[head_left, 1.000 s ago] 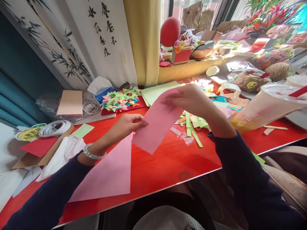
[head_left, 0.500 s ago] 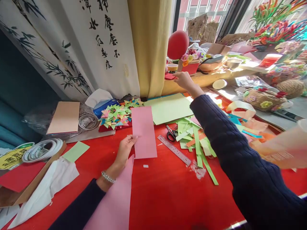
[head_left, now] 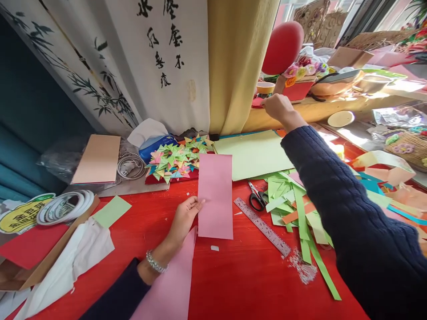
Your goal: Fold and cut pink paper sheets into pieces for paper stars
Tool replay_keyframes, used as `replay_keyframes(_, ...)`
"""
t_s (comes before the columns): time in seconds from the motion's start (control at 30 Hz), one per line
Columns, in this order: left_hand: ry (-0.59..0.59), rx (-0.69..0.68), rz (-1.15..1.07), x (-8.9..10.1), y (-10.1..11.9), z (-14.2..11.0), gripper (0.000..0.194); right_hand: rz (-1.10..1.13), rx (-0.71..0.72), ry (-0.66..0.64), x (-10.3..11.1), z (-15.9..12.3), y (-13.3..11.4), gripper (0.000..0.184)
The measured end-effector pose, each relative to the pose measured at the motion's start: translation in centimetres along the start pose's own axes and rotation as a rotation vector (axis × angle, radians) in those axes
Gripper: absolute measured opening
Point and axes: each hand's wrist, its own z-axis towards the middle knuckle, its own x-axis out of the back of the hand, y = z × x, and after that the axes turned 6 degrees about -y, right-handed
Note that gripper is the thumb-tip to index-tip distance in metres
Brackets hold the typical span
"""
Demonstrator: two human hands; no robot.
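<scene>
While the left hand (head_left: 184,218) pinches a pink paper rectangle (head_left: 215,195) between thumb and fingers at its left edge, the right hand (head_left: 280,109) reaches away, between one and two o'clock from the rectangle. Its fingertips are at a small red piece (head_left: 257,103) beside a tape roll (head_left: 266,86); I cannot tell whether they grip it.

Taking the rectangle as the clock's centre, a larger pink sheet (head_left: 167,289) is at seven o'clock, partly under the left forearm, with scissors (head_left: 257,198) at three and a ruler (head_left: 262,226) at four on the red table (head_left: 230,284).

The rectangle should be very light and flexible, fairly crisp, and easy to crease or tear. It looks flat, though whether its lower edge touches the table is unclear. A gentle edge pinch should suit it; its free three o'clock edge offers a second hold, and hard pressure mid-sheet could leave a dent.
</scene>
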Motion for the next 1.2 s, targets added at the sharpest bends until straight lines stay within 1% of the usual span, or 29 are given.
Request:
replay_keyframes(0.1, 0.001, -0.004, -0.001, -0.1, 0.2, -0.1, 0.025, -0.003, -0.028, 0.046, -0.1, -0.3, -0.3, 0.042)
replay_keyframes(0.17, 0.002, -0.009, -0.002, -0.1, 0.3, -0.1, 0.026, 0.015, -0.05, 0.106, -0.1, -0.6, -0.7, 0.04)
replay_keyframes(0.23, 0.004, -0.015, -0.003, -0.1, 0.3, -0.1, 0.028, 0.046, -0.069, 0.166, -0.1, -0.7, -1.2, 0.043)
replay_keyframes(0.37, 0.002, -0.026, -0.007, -0.1, 0.3, -0.1, 0.031, 0.117, -0.122, 0.243, -0.3, -0.8, -2.1, 0.036)
replay_keyframes(0.53, -0.015, -0.033, 0.009, 0.0, 0.2, -0.2, 0.03, 0.186, -0.198, 0.3, -1.4, -0.5, -2.3, 0.022)
replay_keyframes(0.7, -0.031, -0.026, 0.027, 0.1, 0.0, -0.1, 0.029, 0.263, -0.223, 0.28, -2.1, -0.2, -1.6, 0.025)
replay_keyframes(0.77, -0.029, -0.026, 0.026, 0.2, -0.1, 0.0, 0.029, 0.297, -0.25, 0.308, -2.0, -0.2, -1.5, 0.027)
replay_keyframes(0.8, -0.027, -0.026, 0.023, 0.2, -0.2, 0.0, 0.029, 0.312, -0.269, 0.332, -1.8, -0.2, -1.4, 0.032)
replay_keyframes(0.9, -0.026, -0.03, 0.015, 0.3, -0.3, 0.1, 0.028, 0.345, -0.341, 0.417, -1.1, -0.5, -1.5, 0.052)
replay_keyframes(0.97, -0.033, -0.034, 0.009, 0.2, -0.4, 0.1, 0.028, 0.361, -0.391, 0.474, -0.3, -0.9, -1.7, 0.058)
replay_keyframes(1.03, -0.034, -0.043, -0.001, 0.2, -0.4, 0.1, 0.028, 0.377, -0.426, 0.532, 0.9, -1.3, -2.0, 0.054)
replay_keyframes(1.1, -0.027, -0.06, -0.018, 0.1, -0.4, 0.1, 0.029, 0.386, -0.42, 0.6, 2.6, -1.9, -2.6, 0.043)
replay_keyframes(1.2, -0.009, -0.098, -0.054, 0.0, -0.4, 0.3, 0.032, 0.379, -0.321, 0.717, 5.9, -3.9, -4.6, 0.028)
